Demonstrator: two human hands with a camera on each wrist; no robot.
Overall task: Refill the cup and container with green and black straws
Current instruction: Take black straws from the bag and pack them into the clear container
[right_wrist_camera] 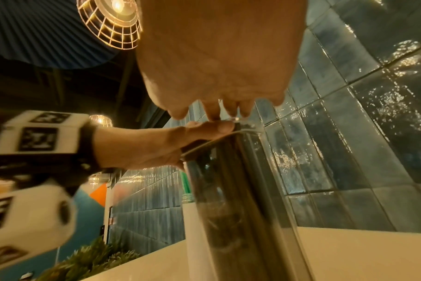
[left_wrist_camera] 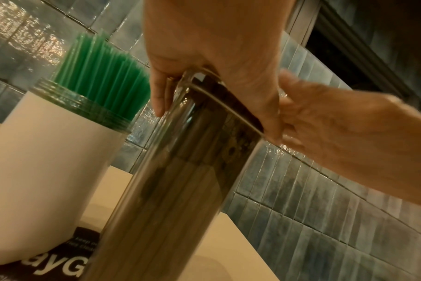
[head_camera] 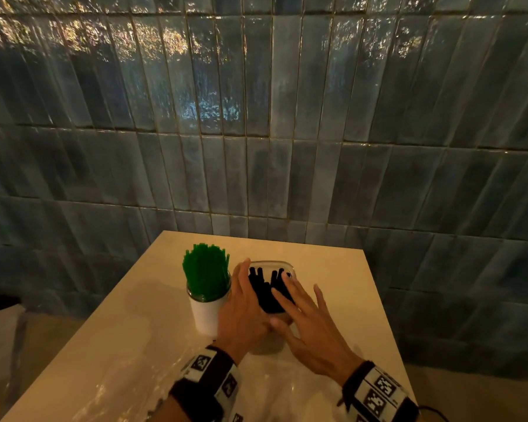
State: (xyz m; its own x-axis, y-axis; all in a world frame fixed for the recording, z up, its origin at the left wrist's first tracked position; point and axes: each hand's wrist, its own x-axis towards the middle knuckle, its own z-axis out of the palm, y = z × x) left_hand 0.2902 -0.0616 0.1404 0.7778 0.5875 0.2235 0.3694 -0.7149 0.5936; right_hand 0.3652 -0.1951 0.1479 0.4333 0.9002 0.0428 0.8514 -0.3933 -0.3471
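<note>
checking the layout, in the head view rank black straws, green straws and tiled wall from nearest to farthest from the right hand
1. black straws, under the right hand fingers, in the clear container.
2. green straws, to the left in the white cup.
3. tiled wall, behind the table.

Head cam looks down at table (head_camera: 333, 269) from above; both wrist cams sit close, angled up, sharing clear container (left_wrist_camera: 180, 171).

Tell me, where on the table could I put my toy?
The table is bare right of the clear container of black straws, out to its right edge. Also bare left of the white cup of green straws. The middle, with both hands, is crowded.
</note>
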